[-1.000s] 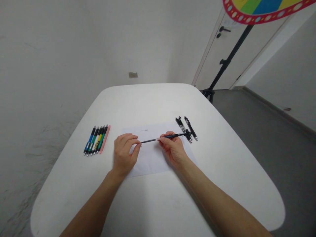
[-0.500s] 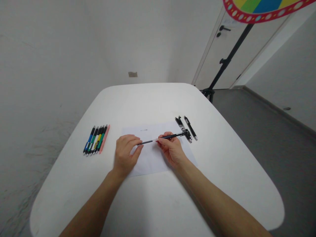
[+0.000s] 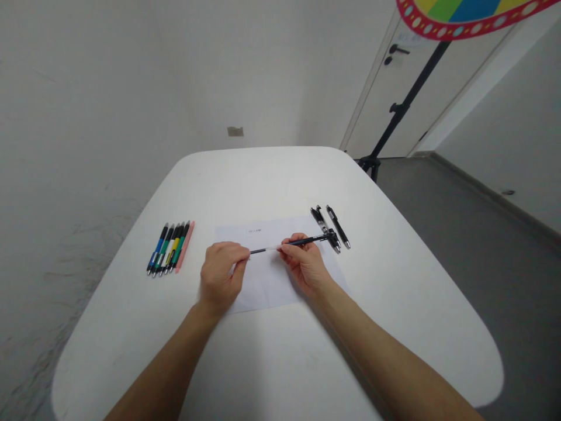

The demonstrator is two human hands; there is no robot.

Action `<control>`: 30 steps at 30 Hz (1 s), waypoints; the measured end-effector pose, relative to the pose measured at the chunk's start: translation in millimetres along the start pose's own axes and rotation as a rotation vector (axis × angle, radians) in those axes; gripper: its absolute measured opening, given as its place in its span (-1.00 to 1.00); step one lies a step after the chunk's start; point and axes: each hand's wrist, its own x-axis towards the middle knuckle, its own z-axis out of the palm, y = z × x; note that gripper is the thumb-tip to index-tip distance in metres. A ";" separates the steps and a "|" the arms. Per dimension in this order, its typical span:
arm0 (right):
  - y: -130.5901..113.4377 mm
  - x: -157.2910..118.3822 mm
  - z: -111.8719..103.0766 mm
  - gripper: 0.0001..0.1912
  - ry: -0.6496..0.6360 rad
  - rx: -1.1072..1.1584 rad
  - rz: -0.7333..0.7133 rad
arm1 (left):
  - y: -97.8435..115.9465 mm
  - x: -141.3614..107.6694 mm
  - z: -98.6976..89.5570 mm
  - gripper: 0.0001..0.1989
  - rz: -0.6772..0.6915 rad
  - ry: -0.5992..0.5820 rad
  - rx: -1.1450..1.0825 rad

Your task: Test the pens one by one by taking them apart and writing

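Observation:
My left hand [image 3: 222, 276] pinches the left end of a thin dark refill [image 3: 258, 251] over the white paper [image 3: 263, 292]. A clear stretch of the refill runs right, to the open end of a black pen barrel [image 3: 302, 241]. Around that barrel my right hand [image 3: 303, 263] is closed, thumb and fingers near its left end. The barrel's far end reaches over the lower part of some black pens lying on the table. Small printed marks show near the top of the paper.
On the white table [image 3: 254, 181], several coloured pens [image 3: 169, 250] lie side by side at the left, with a pink pen [image 3: 185, 247] at their right edge. Black pens [image 3: 338, 227] lie at the right. Behind stands a black tripod [image 3: 397, 117] under a colourful wheel [image 3: 473, 17].
My left hand has moved slightly left with the refill, and more of its clear part shows outside the barrel. My right hand has hardly moved.

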 end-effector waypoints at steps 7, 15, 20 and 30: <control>1.8 2.6 -3.9 -0.62 0.030 0.002 -0.012 | 1.5 1.5 -5.4 -0.81 0.148 0.062 0.186; 2.1 0.3 -1.4 -0.62 0.023 -0.016 -0.021 | 14.7 1.9 1.9 -0.86 0.301 -0.138 0.312; 2.3 0.0 -1.4 -0.63 0.012 -0.018 -0.023 | 12.6 -0.8 5.5 -0.84 0.376 -0.310 0.295; 2.7 0.2 -1.2 -0.63 -0.008 -0.020 -0.027 | 7.2 -6.5 6.1 -0.81 0.363 -0.577 0.277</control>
